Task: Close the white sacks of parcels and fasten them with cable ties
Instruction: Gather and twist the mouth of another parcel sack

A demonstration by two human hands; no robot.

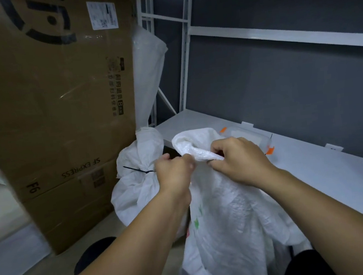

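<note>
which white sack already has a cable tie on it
The far sack beside the cardboard boxes: a black cable tie cinches its neck. The near sack is gripped by the left hand and right hand.

So there's two white woven sacks here: the front sack (226, 222) stands upright, all crinkly with some green and red print on its side, its top bunched into a neck that flops over to the left, gripped by the left hand (175, 172) and right hand (237, 160) on either side. A thin dark bit pokes out under the right fingers but honestly can't tell if it's a tie. The back sack (135, 194) just behind it to the left is already cinched shut with a black cable tie (139, 170), tail sticking out left.
</note>
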